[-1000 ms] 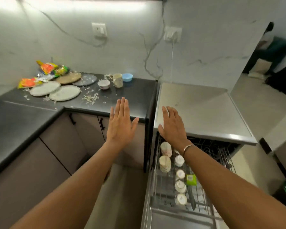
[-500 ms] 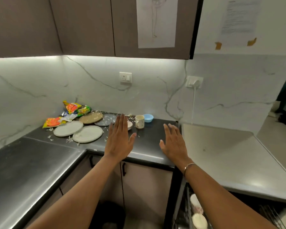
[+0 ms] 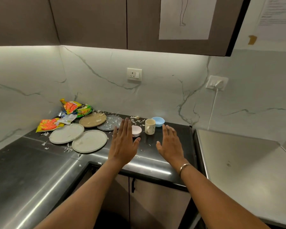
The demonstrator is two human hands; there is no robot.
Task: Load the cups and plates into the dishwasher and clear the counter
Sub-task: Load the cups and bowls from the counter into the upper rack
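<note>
On the black counter (image 3: 40, 162) lie two pale round plates (image 3: 66, 133) (image 3: 89, 141), a tan plate (image 3: 92, 119) and a grey plate (image 3: 110, 122) strewn with white scraps. A small white bowl (image 3: 136, 130), a speckled cream mug (image 3: 150, 126) and a blue bowl (image 3: 158, 121) stand to their right. My left hand (image 3: 123, 143) hovers flat with straight fingers just in front of the white bowl. My right hand (image 3: 171, 144) is held out flat in front of the mug. Neither hand holds anything. The dishwasher is out of view.
Crumpled snack wrappers (image 3: 49, 124) (image 3: 76, 109) sit in the corner against the marble wall. White scraps litter the counter. A steel surface (image 3: 238, 171) adjoins on the right. Wall cabinets (image 3: 92, 22) hang overhead; a plugged cable (image 3: 212, 109) runs down the wall.
The view has lifted from the open dishwasher rack up to the counter and cabinets. Both flat hands have moved forward, closer to the bowl and mug.
</note>
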